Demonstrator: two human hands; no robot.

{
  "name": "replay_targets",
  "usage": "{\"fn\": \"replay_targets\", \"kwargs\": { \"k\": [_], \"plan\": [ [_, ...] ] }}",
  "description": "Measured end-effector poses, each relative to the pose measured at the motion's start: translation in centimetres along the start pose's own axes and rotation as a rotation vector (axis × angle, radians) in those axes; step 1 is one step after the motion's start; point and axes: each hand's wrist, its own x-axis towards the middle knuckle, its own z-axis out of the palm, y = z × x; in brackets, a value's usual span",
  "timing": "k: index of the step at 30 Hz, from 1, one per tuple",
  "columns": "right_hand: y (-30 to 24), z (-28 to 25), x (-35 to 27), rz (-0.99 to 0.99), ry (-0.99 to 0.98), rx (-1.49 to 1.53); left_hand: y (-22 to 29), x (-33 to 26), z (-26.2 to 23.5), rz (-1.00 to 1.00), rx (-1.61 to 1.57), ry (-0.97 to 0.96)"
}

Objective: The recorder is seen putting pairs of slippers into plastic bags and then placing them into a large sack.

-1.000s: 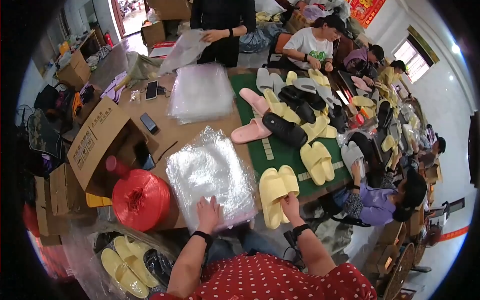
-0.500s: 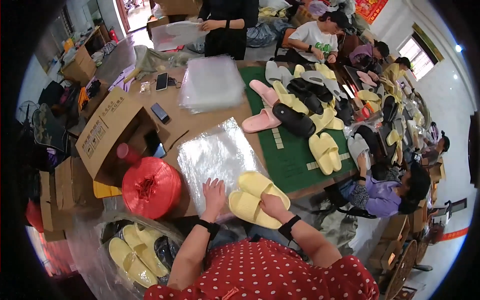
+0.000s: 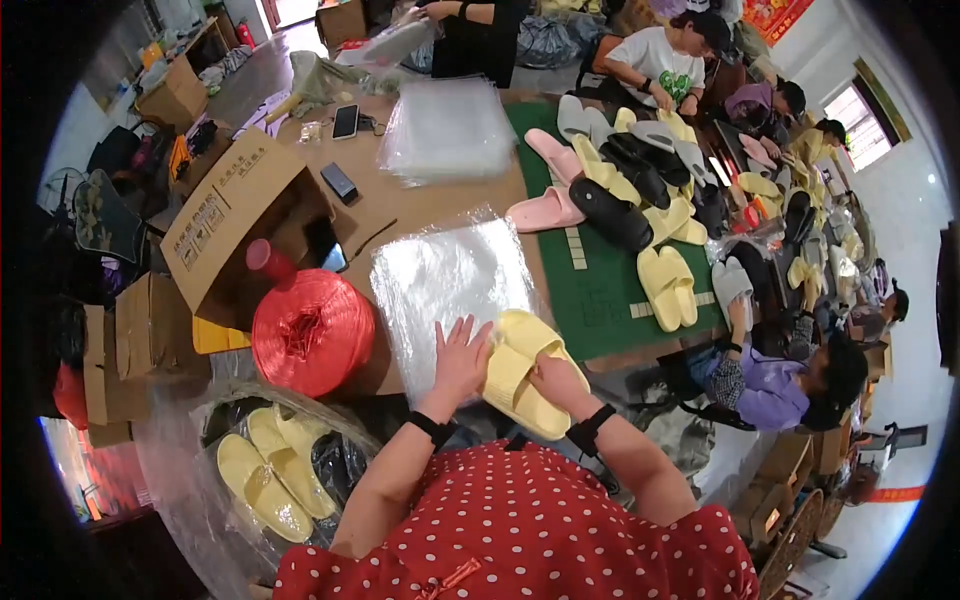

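Note:
My right hand (image 3: 562,382) grips a pair of pale yellow slippers (image 3: 518,372), laid together over the near edge of the table. My left hand (image 3: 461,360) lies with its fingers spread on a stack of clear plastic bags (image 3: 445,275); its fingertips are close beside the slippers, and whether they touch is hard to tell. More slippers in pink, black, grey and yellow cover a green mat (image 3: 590,310) to the right, among them a yellow pair (image 3: 667,288) near its front edge. Below the table at my left, an open clear sack (image 3: 345,415) holds several yellow slippers (image 3: 265,485).
A red roll of plastic twine (image 3: 312,330) stands left of the bags, before an open cardboard box (image 3: 235,210). Farther back lie a second bag stack (image 3: 443,130) and phones (image 3: 339,183). Across the table a person handles plastic film (image 3: 395,42); other people sit along the right.
My left hand has shifted from the middle of the bags to beside the slippers. The slippers in my right hand have turned more upright in view, and the whole view has swung slightly.

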Motion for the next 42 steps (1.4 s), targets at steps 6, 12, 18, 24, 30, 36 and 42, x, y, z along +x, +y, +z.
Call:
{"fn": "replay_targets", "kwargs": {
  "k": [6,12,18,24,30,36,42],
  "plan": [
    [0.7,-1.3,0.0,0.146,0.187,0.019,0.1,-0.1,0.6,-0.067,-0.069,0.009],
    [2.5,-5.5,-1.2,0.234,0.415,-0.054,-1.4,0.0,0.6,-0.285,-0.264,0.034],
    [-0.3,-6.4,-4.6,-0.002,-0.082,0.275,-0.1,0.5,0.3,-0.308,-0.623,0.031],
    [1.5,-4.0,-3.0,0.092,0.036,0.056,0.1,-0.6,-0.5,-0.144,-0.363,-0.075],
    [0.3,-2.7,-0.5,-0.002,0.079,0.010,2.7,-1.6,-1.3,0.156,-0.166,-0.093],
    [0.7,2.1,4.5,-0.085,0.162,0.037,6.0,-2.9,-3.0,0.210,-0.448,-0.177],
    [-4.2,3.0,10.4,-0.027,0.170,0.162,4.7,-4.2,-5.2,0.152,-0.501,-0.169]
  ]
}}
